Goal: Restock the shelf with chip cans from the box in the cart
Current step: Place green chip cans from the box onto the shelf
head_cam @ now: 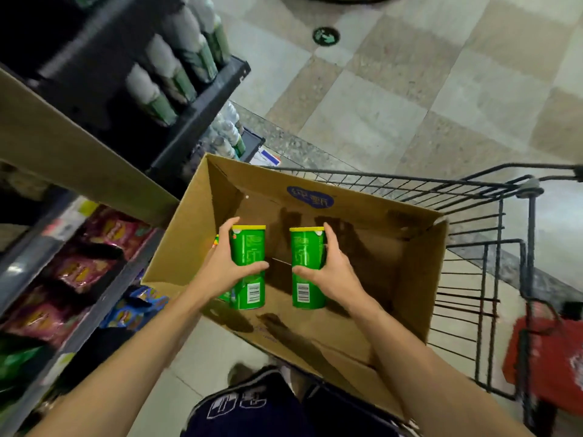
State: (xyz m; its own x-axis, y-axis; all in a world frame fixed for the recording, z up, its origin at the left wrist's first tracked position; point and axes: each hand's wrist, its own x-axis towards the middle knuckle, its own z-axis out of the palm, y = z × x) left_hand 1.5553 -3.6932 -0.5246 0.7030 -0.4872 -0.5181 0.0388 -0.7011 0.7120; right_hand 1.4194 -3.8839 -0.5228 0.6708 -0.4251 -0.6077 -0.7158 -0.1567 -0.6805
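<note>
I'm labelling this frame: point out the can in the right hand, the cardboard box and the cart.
Right-hand can [307,247]: head view, green side.
Cardboard box [410,279]: head view, inner right wall.
Cart [460,272]: head view, wire side.

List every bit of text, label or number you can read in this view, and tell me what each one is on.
Blue oval label on the cardboard box: Chinese characters, too blurred to read for certain.
Green cans, one gripped in the left hand, one in the right hand: barcodes and print, too small to read.
Dark shorts: white block letters, not legible.
Shelf price tags: blurred.
Green floor sticker: unreadable.
</note>
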